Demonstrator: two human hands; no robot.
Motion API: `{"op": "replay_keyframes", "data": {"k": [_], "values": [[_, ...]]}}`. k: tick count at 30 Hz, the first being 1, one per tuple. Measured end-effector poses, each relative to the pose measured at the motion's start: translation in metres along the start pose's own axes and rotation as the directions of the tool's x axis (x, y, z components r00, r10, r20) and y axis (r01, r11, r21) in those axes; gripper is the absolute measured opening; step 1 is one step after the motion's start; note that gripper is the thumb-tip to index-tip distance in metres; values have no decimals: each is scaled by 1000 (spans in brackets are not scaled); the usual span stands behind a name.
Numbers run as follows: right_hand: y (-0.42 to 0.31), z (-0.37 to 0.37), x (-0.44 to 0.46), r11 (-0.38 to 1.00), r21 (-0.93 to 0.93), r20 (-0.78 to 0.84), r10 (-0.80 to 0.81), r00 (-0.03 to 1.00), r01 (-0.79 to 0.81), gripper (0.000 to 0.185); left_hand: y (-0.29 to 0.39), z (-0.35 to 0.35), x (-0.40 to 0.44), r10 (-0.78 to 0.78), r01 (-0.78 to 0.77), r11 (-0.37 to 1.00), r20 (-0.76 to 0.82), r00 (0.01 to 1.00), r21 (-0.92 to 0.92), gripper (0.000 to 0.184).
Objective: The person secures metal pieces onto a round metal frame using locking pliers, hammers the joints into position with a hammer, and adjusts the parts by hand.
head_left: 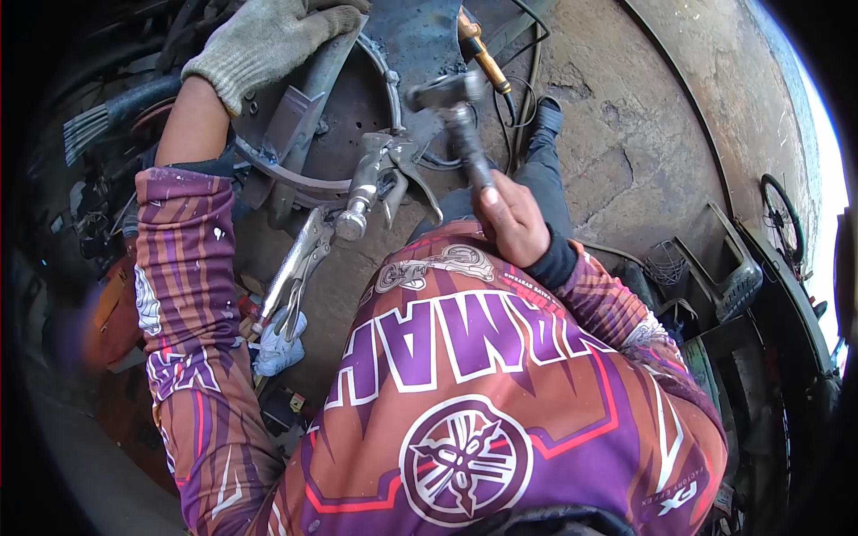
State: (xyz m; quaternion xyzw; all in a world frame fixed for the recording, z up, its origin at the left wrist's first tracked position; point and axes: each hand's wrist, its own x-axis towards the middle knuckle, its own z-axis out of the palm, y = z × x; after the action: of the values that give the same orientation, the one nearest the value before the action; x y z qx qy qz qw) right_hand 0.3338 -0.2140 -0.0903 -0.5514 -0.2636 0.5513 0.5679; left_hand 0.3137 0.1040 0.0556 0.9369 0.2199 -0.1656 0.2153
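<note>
My left hand (268, 49), in a pale knitted glove, rests at the top left on the upper end of a long metal bar (329, 85), its fingers bent over the edge. My bare right hand (514, 219) is wrapped round the handle of a hammer (466, 134), whose head is blurred and raised over the work. Left of the hammer, locking pliers (366, 179) clamp a curved metal ring (391, 85). A second pair of locking pliers (295, 268) hangs lower down. A short angled metal piece (290, 121) stands against the bar.
An orange and black power tool (483, 58) lies at the top with its cable. Welding rods (85, 134) or similar thin rods are at the far left. A bicycle wheel (782, 214) and a grey plastic chair (737, 277) stand at the right. My shoe (279, 348) is below the pliers.
</note>
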Motion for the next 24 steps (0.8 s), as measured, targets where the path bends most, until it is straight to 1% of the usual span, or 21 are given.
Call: {"op": "replay_keyframes", "data": {"k": [1,3,4,6,7,9,11,13,14,16,17,19,20,22,23,24], "values": [[-4,-1,1,998,43,-33,-50,998,51,38,-11,5,-1,-4,4,1000,-1,1000,-1,29],[-7,-7,5,996,25,-85,-88,993,90,40,-33,15,-2,117,-117,993,-25,993,-5,28],[-10,-10,6,995,23,-89,-94,992,96,40,-31,16,0,123,-123,992,-29,992,-1,28],[-13,-12,10,991,128,-156,60,986,-40,42,-32,16,-2,76,-76,995,-4,997,-63,29],[-11,-13,11,991,128,-149,58,987,-38,42,-32,16,-5,71,-71,996,-7,997,-60,29],[-5,-14,10,992,128,-182,40,982,-16,42,-31,18,-9,88,-83,994,-61,994,71,28],[-8,-16,11,990,142,-172,50,984,-26,42,-39,21,-12,77,-74,996,-78,994,48,29],[-7,-21,13,990,131,-131,70,989,-53,42,-44,21,-12,76,-98,986,-156,985,-137,31],[-8,-26,14,990,132,-124,69,990,-52,42,-44,19,-12,70,-92,987,-158,985,-135,31],[-1,-9,11,990,110,-104,105,989,-94,41,-60,25,-40,-150,137,986,-149,977,-93,36],[-1,-9,11,990,106,-94,105,990,-95,41,-66,27,-46,-160,147,985,-154,975,-95,36],[-6,-10,13,989,102,-116,118,986,-107,43,-80,30,-52,4,31,990,-243,970,140,38],[-8,-9,12,990,61,-131,135,982,-128,43,-85,30,-55,-5,40,990,-248,969,138,38],[-10,-11,14,988,49,-129,150,980,-145,42,-84,26,-57,-34,134,953,-343,939,273,39],[-10,-11,14,986,40,-134,167,977,-163,42,-80,25,-62,-42,143,952,-348,937,269,39],[-7,-12,14,988,11,-133,151,980,-151,42,-73,27,-68,-192,218,973,-250,949,80,38]]}}
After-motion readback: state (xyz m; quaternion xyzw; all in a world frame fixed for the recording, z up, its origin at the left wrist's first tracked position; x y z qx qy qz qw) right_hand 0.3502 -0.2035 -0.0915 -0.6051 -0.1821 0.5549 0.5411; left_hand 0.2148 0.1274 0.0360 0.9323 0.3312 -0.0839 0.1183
